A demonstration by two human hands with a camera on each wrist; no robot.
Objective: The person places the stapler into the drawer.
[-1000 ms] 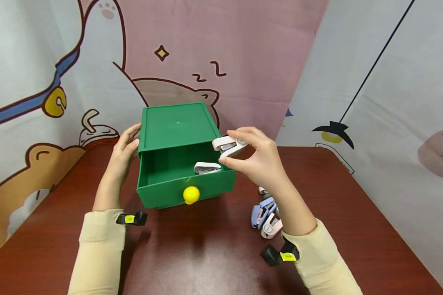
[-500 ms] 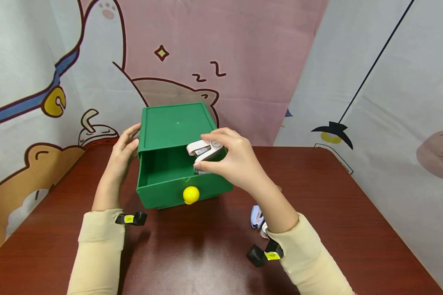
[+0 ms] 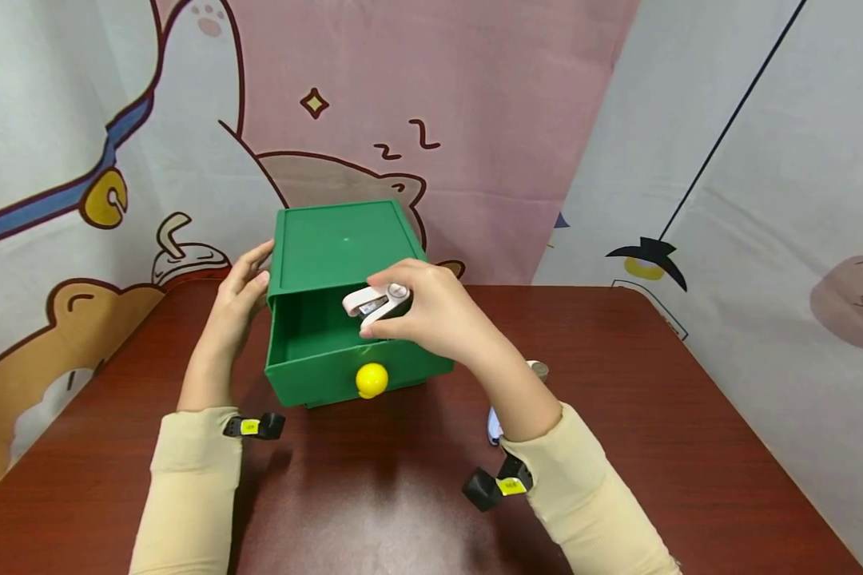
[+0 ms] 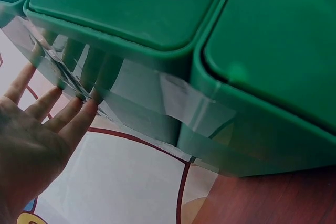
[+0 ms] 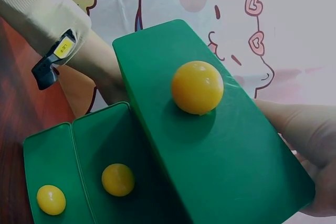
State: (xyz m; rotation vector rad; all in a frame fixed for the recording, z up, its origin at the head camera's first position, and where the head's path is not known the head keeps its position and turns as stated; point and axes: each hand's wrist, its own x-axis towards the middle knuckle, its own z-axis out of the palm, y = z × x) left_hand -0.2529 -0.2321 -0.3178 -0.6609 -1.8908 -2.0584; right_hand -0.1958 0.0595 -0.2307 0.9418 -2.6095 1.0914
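Note:
A green drawer box [image 3: 345, 243] stands on the table with its top drawer [image 3: 309, 377] pulled out, a round yellow knob [image 3: 371, 380] on the front. My right hand [image 3: 439, 311] pinches a small pale pink and white stapler [image 3: 377, 303] between thumb and fingers, over the drawer's opening. In the right wrist view, the drawer front [image 5: 231, 166] hides the stapler and most of that hand. My left hand [image 3: 237, 299] rests along the box's left side; the left wrist view shows its fingers [image 4: 68, 116] extended against that side wall.
A lilac stapler [image 3: 494, 427] and a pale item [image 3: 538, 370] lie on the brown table [image 3: 654, 447], partly hidden by my right forearm. Two lower drawers with yellow knobs [image 5: 118, 180] are shut. A patterned curtain [image 3: 489, 120] hangs behind the box.
My right hand has carried the stapler leftward and slightly down, from the drawer's right edge to above its middle. The white stapler in the drawer is now hidden. My left hand stays put.

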